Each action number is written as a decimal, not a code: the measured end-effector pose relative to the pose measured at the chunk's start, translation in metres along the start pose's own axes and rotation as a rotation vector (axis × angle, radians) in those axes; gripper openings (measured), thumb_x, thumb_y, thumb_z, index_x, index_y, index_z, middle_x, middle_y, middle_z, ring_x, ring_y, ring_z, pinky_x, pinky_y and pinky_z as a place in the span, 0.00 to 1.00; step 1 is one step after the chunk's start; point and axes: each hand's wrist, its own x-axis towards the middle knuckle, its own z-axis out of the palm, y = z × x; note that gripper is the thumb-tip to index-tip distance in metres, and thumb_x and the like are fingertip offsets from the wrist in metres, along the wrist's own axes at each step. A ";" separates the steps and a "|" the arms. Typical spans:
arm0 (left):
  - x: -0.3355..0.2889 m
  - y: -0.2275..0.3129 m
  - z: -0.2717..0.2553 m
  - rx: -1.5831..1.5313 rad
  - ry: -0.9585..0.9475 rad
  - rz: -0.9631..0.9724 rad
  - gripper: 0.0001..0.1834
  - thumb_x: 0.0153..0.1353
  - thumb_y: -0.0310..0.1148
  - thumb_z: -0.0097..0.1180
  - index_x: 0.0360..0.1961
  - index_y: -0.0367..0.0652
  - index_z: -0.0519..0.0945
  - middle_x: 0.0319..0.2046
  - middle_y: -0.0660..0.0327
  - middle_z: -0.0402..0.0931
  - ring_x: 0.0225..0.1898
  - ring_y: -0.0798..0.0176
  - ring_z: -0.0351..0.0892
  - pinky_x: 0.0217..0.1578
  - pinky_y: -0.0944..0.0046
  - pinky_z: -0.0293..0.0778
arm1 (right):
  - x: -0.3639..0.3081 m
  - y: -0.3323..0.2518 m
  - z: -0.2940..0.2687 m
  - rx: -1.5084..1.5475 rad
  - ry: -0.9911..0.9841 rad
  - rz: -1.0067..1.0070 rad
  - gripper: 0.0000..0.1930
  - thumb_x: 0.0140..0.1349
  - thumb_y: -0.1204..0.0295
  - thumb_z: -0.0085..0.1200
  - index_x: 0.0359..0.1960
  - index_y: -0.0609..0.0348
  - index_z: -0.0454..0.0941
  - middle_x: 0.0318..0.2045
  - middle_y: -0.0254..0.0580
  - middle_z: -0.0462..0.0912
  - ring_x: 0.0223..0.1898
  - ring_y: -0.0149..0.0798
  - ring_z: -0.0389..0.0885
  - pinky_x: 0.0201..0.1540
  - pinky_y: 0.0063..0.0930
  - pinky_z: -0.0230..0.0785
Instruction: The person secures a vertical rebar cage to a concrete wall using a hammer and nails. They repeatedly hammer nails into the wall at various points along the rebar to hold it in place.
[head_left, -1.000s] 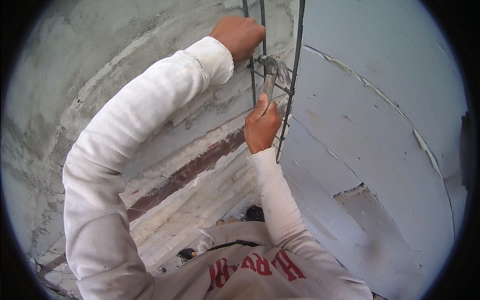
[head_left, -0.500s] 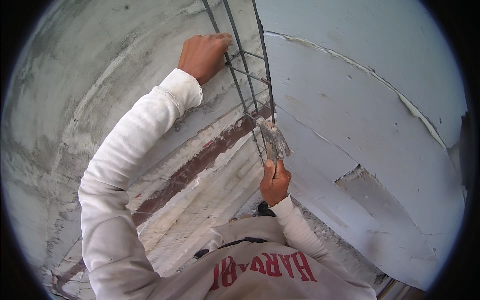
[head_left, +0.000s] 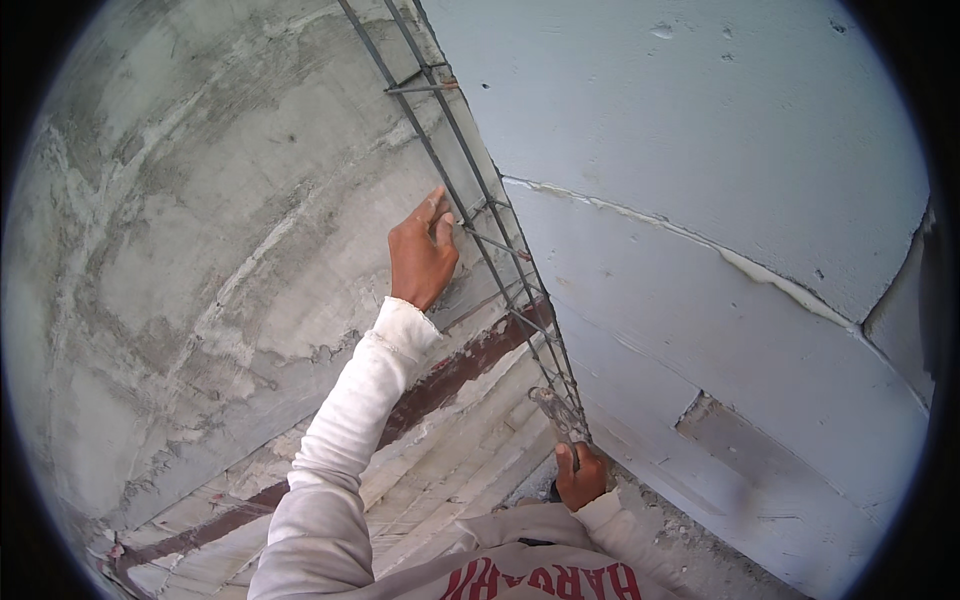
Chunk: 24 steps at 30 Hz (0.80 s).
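Observation:
A narrow cage of dark steel rebar (head_left: 436, 153), joined by short cross ties, runs down along the corner between the two walls. My left hand (head_left: 423, 255) is beside its left bar, near a cross tie; its thumb and forefinger are apart with nothing visible between them. Whether the fingertips touch the bar I cannot tell. Lower down, my right hand (head_left: 582, 478) is closed round the handle of a dusty, worn hammer (head_left: 560, 412). The hammer's head points up, close to the lower part of the rebar.
A rough grey concrete wall (head_left: 200, 200) fills the left, with a reddish-brown band (head_left: 465, 365) across its lower part. On the right stands a pale blue-grey panel wall (head_left: 700, 130) with ragged seams and a recessed patch (head_left: 735, 440). Rubble (head_left: 665, 520) lies along the wall's foot.
My left hand has come off its grip on the rebar, its fingers now loosened beside the bar. My right hand and the hammer are lower in the picture. The view has shifted, showing more rebar above.

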 end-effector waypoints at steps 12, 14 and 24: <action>-0.052 0.139 -0.082 -0.541 -0.146 0.159 0.23 0.73 0.47 0.62 0.37 0.33 0.90 0.23 0.54 0.87 0.25 0.59 0.89 0.29 0.64 0.83 | -0.067 0.067 -0.053 -0.257 -0.202 0.221 0.26 0.69 0.49 0.56 0.33 0.66 0.83 0.25 0.71 0.82 0.30 0.73 0.82 0.38 0.63 0.75; -0.051 0.179 -0.095 -0.649 -0.156 0.434 0.27 0.72 0.53 0.61 0.32 0.35 0.89 0.20 0.56 0.86 0.22 0.61 0.88 0.24 0.66 0.80 | -0.074 0.072 -0.055 -0.276 -0.294 0.286 0.27 0.71 0.48 0.54 0.33 0.66 0.82 0.26 0.71 0.82 0.32 0.72 0.81 0.39 0.61 0.72; -0.038 0.260 -0.126 -0.757 -0.117 0.928 0.26 0.69 0.57 0.64 0.30 0.42 0.89 0.25 0.61 0.88 0.22 0.68 0.86 0.21 0.74 0.68 | -0.095 0.100 -0.060 -0.258 -0.369 0.244 0.29 0.70 0.41 0.48 0.44 0.55 0.87 0.38 0.67 0.86 0.43 0.69 0.85 0.49 0.60 0.77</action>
